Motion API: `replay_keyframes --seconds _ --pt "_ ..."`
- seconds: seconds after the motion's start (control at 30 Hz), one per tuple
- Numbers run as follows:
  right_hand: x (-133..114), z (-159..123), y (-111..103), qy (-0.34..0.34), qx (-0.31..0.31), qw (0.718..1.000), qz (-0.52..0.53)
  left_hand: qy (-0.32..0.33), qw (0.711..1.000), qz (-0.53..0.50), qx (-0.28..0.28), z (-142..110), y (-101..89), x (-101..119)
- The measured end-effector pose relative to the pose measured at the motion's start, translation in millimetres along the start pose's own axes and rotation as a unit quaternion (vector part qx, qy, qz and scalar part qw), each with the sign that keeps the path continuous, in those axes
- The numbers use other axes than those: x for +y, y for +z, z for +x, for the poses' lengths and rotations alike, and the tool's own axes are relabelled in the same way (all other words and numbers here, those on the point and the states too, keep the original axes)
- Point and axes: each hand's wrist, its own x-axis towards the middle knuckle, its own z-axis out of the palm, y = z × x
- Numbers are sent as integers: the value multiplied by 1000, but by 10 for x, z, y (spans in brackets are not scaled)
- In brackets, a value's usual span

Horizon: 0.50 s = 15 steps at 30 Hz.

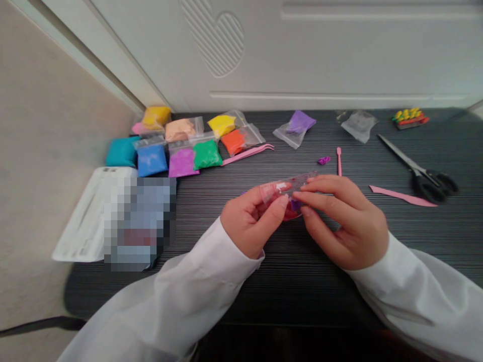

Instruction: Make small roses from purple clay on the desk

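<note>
My left hand (254, 221) pinches a clear plastic bag (269, 191) with white and pinkish print between thumb and fingers. The thumb and fingers of my right hand (341, 221) close on the right end of the same bag, with a bit of purple clay (295, 205) at the fingertips. Below the bag shows the edge of a red rounded thing (290, 215), mostly hidden by the hands. Just beyond the hands lie a small twisted purple clay piece (323, 160) and a pink modelling tool (339, 160).
Bagged clay in several colours (181, 151) sits back left, beside pink tweezers (247, 154). A bag with purple clay (298, 125), an empty-looking bag (360, 125) and yellow-green clay work (410, 118) line the back. Scissors (418, 173) and a pink knife (402, 196) lie right; a white tray (90, 216) left.
</note>
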Motion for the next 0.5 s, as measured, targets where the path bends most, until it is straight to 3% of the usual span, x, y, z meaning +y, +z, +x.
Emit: replay_keyframes --seconds 0.5 --pt "59 3 17 4 0 1000 -13 8 999 28 18 11 4 30"
